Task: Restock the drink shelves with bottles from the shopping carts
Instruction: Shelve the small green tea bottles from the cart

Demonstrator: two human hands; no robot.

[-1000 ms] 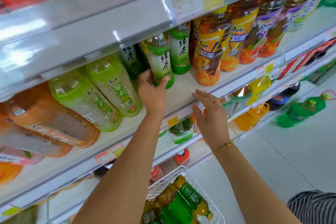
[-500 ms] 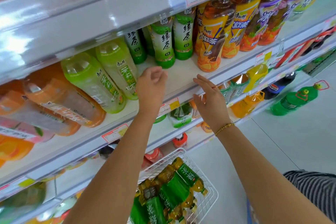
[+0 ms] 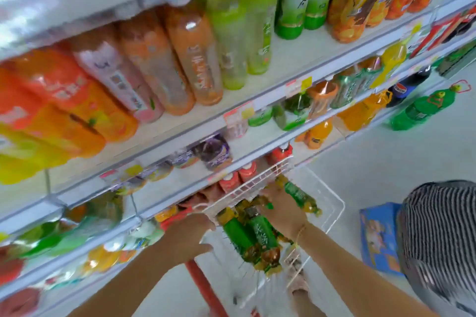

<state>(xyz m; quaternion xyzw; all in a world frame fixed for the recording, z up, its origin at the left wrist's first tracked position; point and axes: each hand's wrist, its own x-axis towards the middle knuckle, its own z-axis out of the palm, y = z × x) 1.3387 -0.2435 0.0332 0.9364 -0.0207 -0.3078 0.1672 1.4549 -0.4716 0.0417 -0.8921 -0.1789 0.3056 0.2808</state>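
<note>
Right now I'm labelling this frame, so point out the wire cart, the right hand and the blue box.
wire cart point(image 3: 260, 179), head view, on its far white rim.
right hand point(image 3: 282, 211), head view, on the back of the hand.
blue box point(image 3: 378, 237), head view, on its printed top face.

L hand point(image 3: 190, 235) open; R hand point(image 3: 282, 211) low, grip unclear

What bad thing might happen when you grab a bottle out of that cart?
The green bottles lie heaped in the wire basket, so pulling one with the right hand might make others roll or jam. A dropped bottle could land on the sandalled foot seen below the basket. The blue box on the floor could trip a backward step.
</note>
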